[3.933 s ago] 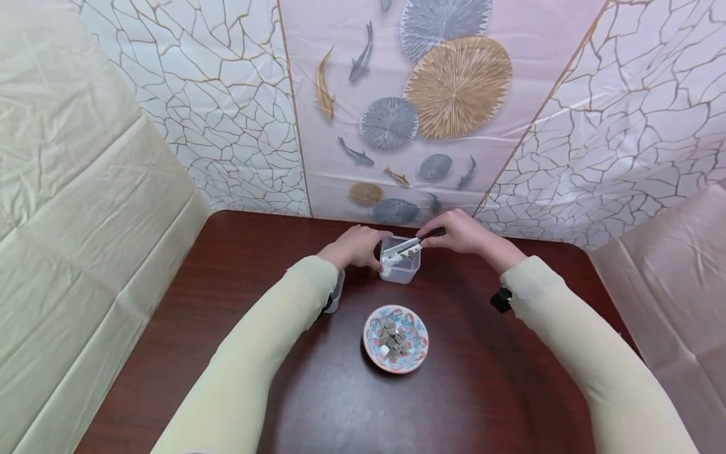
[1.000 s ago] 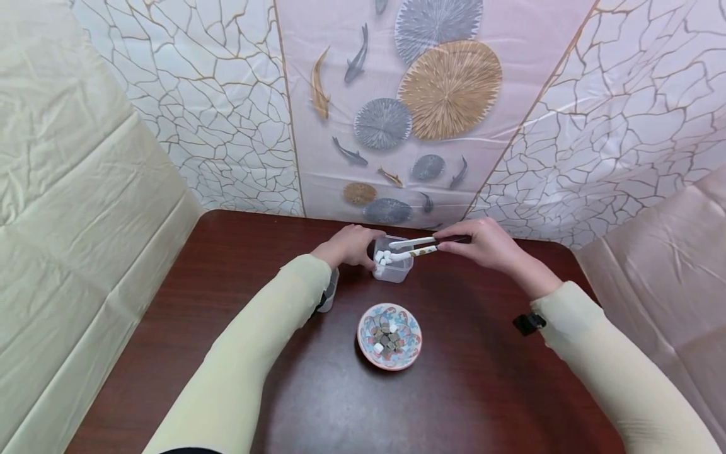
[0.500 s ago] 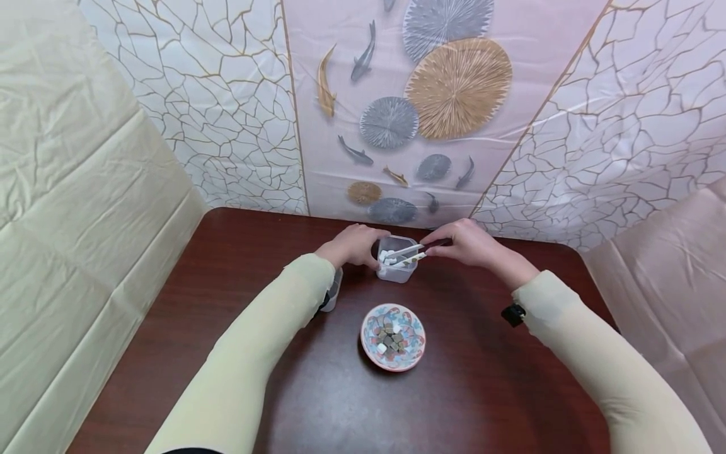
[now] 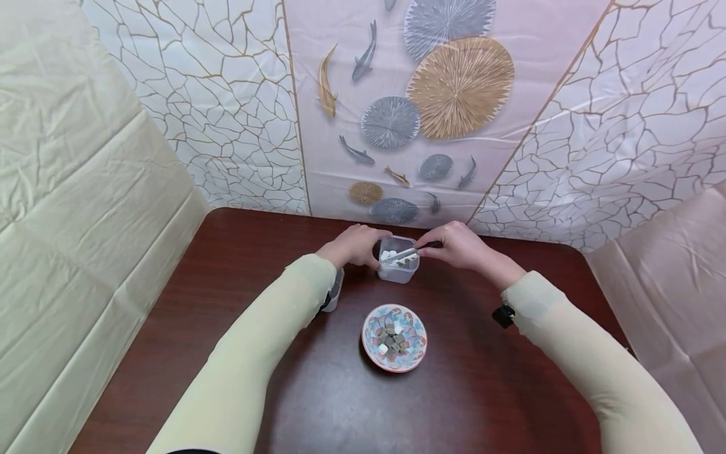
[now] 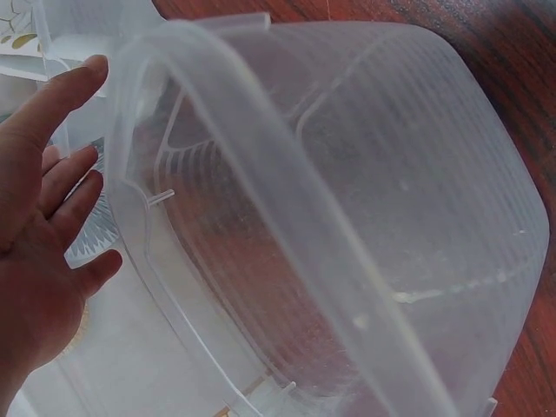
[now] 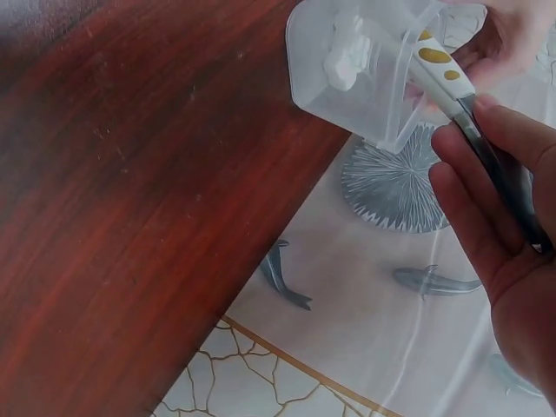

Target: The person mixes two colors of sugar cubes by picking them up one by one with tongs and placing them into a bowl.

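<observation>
My left hand (image 4: 358,244) holds the left side of a clear plastic container (image 4: 399,275), thumb and fingers spread around its rim. Inside sit small white pieces that look like marshmallows (image 6: 347,54). From the right, my right hand (image 4: 455,244) pinches tongs (image 6: 443,71) by their dark handle; the arms are white with gold spots. The tongs' arms reach down into the container and lie close together, their tips hidden among the white pieces. In the left wrist view, my left hand (image 5: 52,200) shows beyond a nearer, second container.
A patterned plate (image 4: 420,356) with brown pieces and a couple of white ones stands in front of the container. The second clear container (image 5: 434,174) is under my left wrist, partly covered by the sleeve. A patterned cloth (image 4: 391,170) hangs behind the table's back edge.
A second ago the tongs' arms were spread over the container; they have moved left and down into it and drawn together. The left hand keeps its place on the container.
</observation>
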Available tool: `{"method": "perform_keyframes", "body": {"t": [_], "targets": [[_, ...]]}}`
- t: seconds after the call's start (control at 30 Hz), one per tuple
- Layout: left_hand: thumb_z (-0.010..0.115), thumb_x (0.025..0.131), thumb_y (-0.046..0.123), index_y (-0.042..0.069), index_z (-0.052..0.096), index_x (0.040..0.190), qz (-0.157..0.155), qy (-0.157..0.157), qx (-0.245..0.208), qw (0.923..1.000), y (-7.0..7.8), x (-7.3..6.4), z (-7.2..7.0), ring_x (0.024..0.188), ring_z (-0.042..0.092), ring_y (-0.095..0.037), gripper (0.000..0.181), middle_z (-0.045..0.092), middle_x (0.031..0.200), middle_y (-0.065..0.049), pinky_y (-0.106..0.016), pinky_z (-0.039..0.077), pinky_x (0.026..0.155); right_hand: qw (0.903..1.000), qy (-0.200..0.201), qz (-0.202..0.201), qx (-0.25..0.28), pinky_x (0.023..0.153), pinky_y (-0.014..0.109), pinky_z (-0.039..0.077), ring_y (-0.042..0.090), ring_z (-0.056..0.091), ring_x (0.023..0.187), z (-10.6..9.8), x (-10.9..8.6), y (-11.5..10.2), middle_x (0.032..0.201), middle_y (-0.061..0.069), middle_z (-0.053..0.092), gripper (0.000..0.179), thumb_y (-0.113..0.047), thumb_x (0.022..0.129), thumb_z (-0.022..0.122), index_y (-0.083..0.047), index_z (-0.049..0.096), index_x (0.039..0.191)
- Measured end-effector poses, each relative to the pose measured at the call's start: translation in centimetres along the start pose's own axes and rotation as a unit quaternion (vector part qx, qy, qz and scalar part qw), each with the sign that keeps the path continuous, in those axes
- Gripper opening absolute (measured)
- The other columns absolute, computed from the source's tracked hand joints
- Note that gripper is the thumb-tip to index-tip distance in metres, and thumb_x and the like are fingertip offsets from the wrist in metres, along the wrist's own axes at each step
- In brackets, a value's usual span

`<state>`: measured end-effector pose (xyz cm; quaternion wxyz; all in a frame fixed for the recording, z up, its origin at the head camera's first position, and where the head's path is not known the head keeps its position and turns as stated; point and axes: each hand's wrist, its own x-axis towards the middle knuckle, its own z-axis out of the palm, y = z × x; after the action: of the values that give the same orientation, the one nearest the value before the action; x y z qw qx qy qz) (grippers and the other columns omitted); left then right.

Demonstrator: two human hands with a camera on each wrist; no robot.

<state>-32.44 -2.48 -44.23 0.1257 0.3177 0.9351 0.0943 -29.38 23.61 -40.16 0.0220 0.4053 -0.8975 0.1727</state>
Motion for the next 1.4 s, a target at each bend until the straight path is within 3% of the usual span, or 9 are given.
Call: {"method": "perform_keyframes", "body": {"t": [0.2,0.4,0.77,0.83,0.93,1.17,1.4], "targets": [[0.088,0.089,0.041,0.019,0.049,0.161,0.001,0.002,0.003,1.0000,0.0,0.0,0.1,0.136,0.059,-0.028,0.084,0.063,0.152,-0.005,-0.044,0.042,0.118,0.9997,0.019,0.010,0.005,0.076,0.045,0.059,0.020,0.076,0.085,0.1,-0.5,0.0,0.100,0.002,0.083,0.014,-0.013,0.094,0.084,-0.009,0.085,0.108],[0.087,0.090,0.041,0.018,0.049,0.161,-0.001,0.000,0.003,1.0000,-0.1,0.0,0.1,0.138,0.058,-0.028,0.084,0.061,0.154,-0.005,-0.043,0.040,0.119,0.9981,0.030,0.050,0.016,0.065,0.036,0.047,0.011,0.060,0.067,-0.3,-1.1,-0.1,0.099,0.001,0.082,0.014,-0.014,0.095,0.082,-0.012,0.086,0.109],[0.086,0.091,0.038,0.016,0.048,0.162,0.003,-0.005,-0.007,1.0000,0.2,-0.7,-0.6,0.142,0.055,-0.030,0.084,0.058,0.156,-0.007,-0.044,0.037,0.121,0.9923,0.067,0.101,0.027,0.069,0.038,0.052,0.014,0.069,0.073,-2.4,-2.7,-0.6,0.102,0.003,0.082,0.015,-0.019,0.097,0.082,-0.014,0.086,0.110],[0.086,0.091,0.037,0.015,0.048,0.162,0.002,-0.006,-0.009,0.9999,0.2,-0.8,-0.7,0.142,0.055,-0.030,0.084,0.058,0.157,-0.008,-0.044,0.037,0.122,0.9913,0.071,0.108,0.027,0.073,0.040,0.055,0.016,0.073,0.080,-2.9,-3.0,-0.9,0.105,0.003,0.082,0.015,-0.020,0.097,0.081,-0.015,0.086,0.110],[0.085,0.091,0.037,0.015,0.048,0.162,0.002,-0.005,-0.010,0.9999,0.2,-0.8,-0.7,0.142,0.055,-0.030,0.083,0.058,0.156,-0.008,-0.044,0.037,0.122,0.9905,0.081,0.107,0.029,0.075,0.042,0.057,0.018,0.075,0.085,-3.6,-3.5,-1.3,0.105,0.002,0.083,0.015,-0.019,0.096,0.082,-0.015,0.086,0.110],[0.086,0.091,0.038,0.015,0.048,0.162,0.005,-0.001,-0.011,0.9999,0.2,-0.8,-0.6,0.140,0.056,-0.030,0.084,0.060,0.155,-0.008,-0.044,0.039,0.121,0.9888,0.108,0.094,0.040,0.063,0.019,0.045,0.002,0.065,0.070,-4.6,-5.5,-2.6,0.091,-0.005,0.082,0.014,-0.016,0.094,0.084,-0.019,0.087,0.107],[0.087,0.090,0.037,0.015,0.049,0.161,0.007,0.003,-0.010,0.9999,0.3,-0.6,-0.5,0.140,0.057,-0.031,0.084,0.060,0.154,-0.008,-0.044,0.039,0.120,0.9898,0.097,0.081,0.066,0.063,0.017,0.046,0.000,0.060,0.068,-4.2,-7.4,-3.9,0.091,-0.009,0.081,0.015,-0.011,0.090,0.086,-0.018,0.087,0.104]]}}
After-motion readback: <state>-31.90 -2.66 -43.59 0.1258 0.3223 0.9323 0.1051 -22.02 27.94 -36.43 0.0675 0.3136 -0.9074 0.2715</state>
